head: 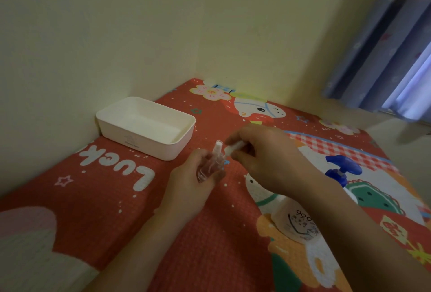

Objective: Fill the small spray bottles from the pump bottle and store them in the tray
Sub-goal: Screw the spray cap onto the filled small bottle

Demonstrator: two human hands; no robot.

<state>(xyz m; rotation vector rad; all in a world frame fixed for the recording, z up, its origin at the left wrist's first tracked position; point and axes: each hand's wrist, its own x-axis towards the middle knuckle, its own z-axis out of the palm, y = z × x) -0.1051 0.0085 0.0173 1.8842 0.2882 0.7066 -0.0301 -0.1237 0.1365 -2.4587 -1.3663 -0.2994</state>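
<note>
My left hand [194,176] grips a small clear spray bottle [215,162] upright over the red mat; its white nozzle shows at the top. Just right of the nozzle, my right hand [265,154] pinches a small clear cap [234,146], close to the bottle's top but apart from it. The pump bottle [300,221], pale with a blue pump head [342,167], stands at the right, partly hidden behind my right forearm. A white rectangular tray [163,147] sits at the back left by the wall, with nothing visible inside.
A red cartoon-print mat [105,198] covers the surface, set in a corner between two cream walls. A blue curtain [391,53] hangs at the upper right. The mat's right edge drops off near the curtain.
</note>
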